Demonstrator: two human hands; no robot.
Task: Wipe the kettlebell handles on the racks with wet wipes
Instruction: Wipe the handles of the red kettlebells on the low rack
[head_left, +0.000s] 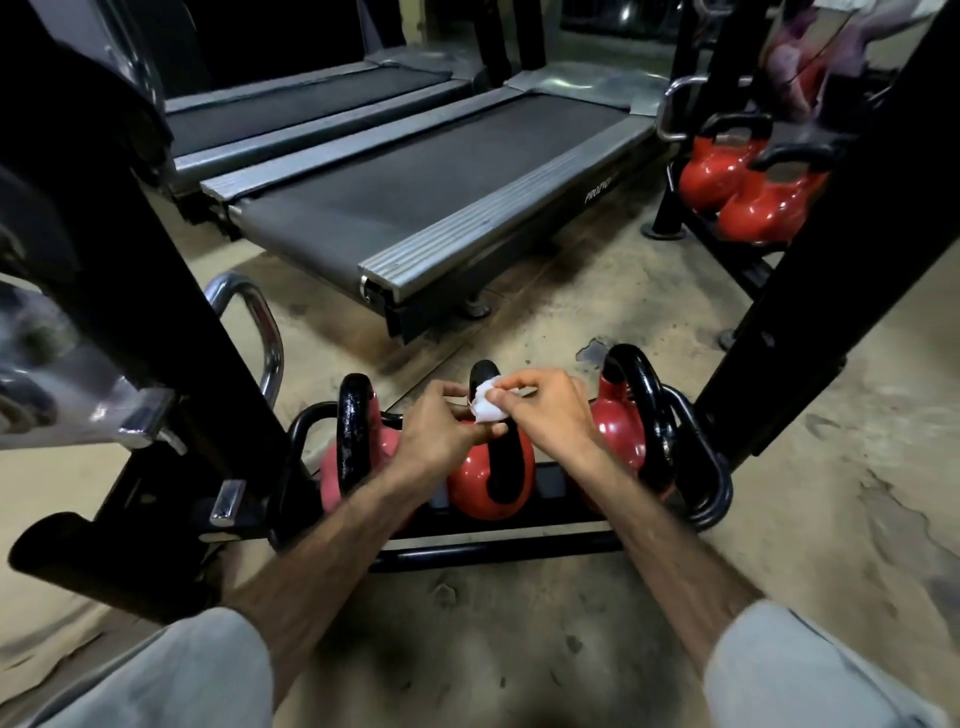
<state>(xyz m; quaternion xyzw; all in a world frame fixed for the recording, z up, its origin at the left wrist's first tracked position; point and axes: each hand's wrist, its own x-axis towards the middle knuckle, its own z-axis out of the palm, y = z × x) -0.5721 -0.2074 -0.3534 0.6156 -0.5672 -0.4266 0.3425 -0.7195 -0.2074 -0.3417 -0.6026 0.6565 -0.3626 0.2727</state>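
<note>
red kettlebells with glossy black handles sit in a row on a low black tubular rack (498, 553) on the floor, directly below the camera. the middle kettlebell (491, 480) is round and shiny, its thick looped handle (484, 376) rising upright between the two hands. a left kettlebell (345, 467) and a right kettlebell (621, 415) stand just beside it, their handles also upright.

a small crumpled white wet wipe (488, 402) rests against the middle handle near its top. the left hand (441, 426) reaches in from the lower left, fingers curled, pinching the lower edge of the wipe. the right hand (545, 410) comes from the lower right, thumb and fingertips gripping the wipe's upper side. both bare forearms stretch forward from pale grey sleeves (171, 670).

beyond the rack, a grey treadmill (441, 182) with ribbed metal side rails and a dark belt lies on worn, stained concrete flooring (831, 493). a second rack at far right holds two more red kettlebells (737, 187). black steel uprights (104, 234) frame the left and right edges, with a chrome curved bar (265, 332) at left.
</note>
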